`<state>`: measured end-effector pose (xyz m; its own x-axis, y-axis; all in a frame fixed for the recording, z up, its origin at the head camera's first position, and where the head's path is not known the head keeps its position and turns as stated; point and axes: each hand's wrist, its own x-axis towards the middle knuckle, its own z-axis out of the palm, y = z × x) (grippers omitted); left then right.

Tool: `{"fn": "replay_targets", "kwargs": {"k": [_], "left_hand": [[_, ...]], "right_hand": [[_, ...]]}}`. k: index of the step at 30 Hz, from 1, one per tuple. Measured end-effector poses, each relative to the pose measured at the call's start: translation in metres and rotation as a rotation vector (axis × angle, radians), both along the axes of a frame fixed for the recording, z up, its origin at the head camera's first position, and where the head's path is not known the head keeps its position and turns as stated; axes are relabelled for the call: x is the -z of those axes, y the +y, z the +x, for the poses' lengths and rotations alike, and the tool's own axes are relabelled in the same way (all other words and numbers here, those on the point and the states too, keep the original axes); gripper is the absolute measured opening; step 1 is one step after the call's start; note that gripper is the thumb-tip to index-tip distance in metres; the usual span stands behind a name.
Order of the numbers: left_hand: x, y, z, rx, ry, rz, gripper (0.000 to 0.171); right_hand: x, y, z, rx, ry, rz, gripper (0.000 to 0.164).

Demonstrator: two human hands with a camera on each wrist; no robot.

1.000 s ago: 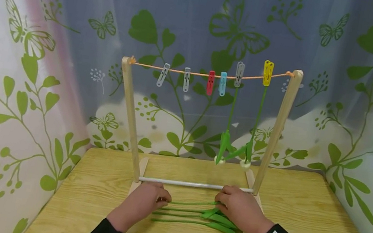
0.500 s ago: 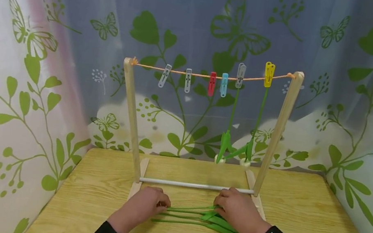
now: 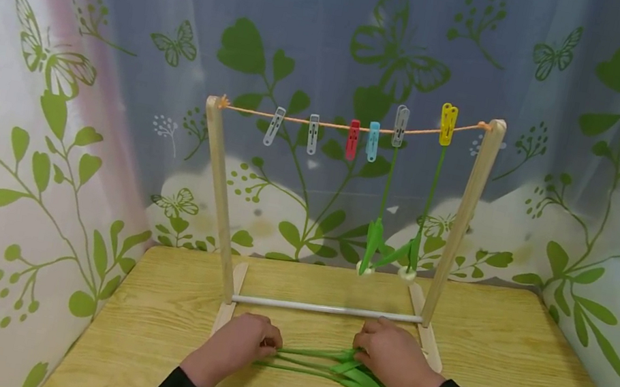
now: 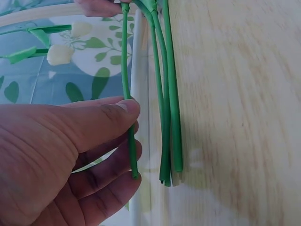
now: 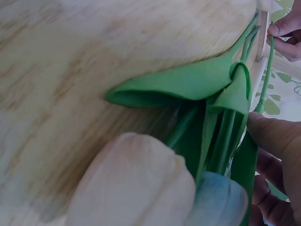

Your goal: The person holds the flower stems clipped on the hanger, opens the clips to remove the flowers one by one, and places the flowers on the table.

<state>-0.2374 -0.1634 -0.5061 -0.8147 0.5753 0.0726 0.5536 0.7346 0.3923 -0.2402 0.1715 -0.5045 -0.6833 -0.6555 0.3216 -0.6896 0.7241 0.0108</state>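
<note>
My left hand [image 3: 242, 347] pinches the green stem [image 4: 125, 70] of an artificial tulip close to its cut end, between thumb and fingers. Farther up the same tulip, at its leaf [image 5: 245, 162], my right hand [image 3: 395, 361] pinches it. More tulips lie beside it on the table; their stems [image 4: 165, 108] run side by side in the left wrist view. In the right wrist view a pale tulip bloom [image 5: 134, 183] and a blue bloom [image 5: 220, 200] show at the bottom, near a broad curled leaf [image 5: 174, 80]. The held tulip's bloom is hidden.
Behind the hands stands a wooden frame [image 3: 463, 220] with a white crossbar [image 3: 321, 308]. Along its orange cord [image 3: 298, 120] hang several clothespins, including a red clothespin [image 3: 352, 140] and a yellow clothespin [image 3: 448, 125]. Two white tulips [image 3: 375, 236] hang upside down at the right.
Both hands have come slightly toward the front of the table with the held tulip, my right hand more so. The lying tulips' leaves have shifted a little forward.
</note>
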Motion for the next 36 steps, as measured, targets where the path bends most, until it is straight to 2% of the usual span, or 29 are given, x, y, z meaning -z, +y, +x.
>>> {"fn": "replay_targets", "kwargs": {"k": [5, 12, 17, 24, 29, 36], "left_hand": [[0.004, 0.0, -0.001, 0.002, -0.012, -0.029, 0.006], [0.01, 0.0, -0.002, 0.013, 0.025, -0.091, 0.004], [0.011, 0.0, -0.002, 0.025, 0.046, -0.103, 0.006], [0.01, 0.002, 0.001, 0.026, 0.091, -0.123, 0.01], [0.01, 0.004, 0.004, 0.011, 0.096, -0.131, 0.011], [0.015, 0.004, 0.002, 0.01, 0.104, -0.138, 0.011]], "right_hand": [[0.002, -0.002, 0.0, 0.005, -0.024, 0.007, 0.01], [0.005, -0.005, 0.002, 0.034, -0.092, 0.015, 0.007], [0.008, -0.007, 0.001, 0.047, -0.113, 0.032, 0.006], [0.013, -0.007, 0.001, 0.05, -0.108, 0.015, 0.007], [0.017, -0.008, 0.001, 0.052, -0.108, 0.002, 0.007], [0.018, -0.01, 0.002, 0.06, -0.081, 0.017, 0.008]]}}
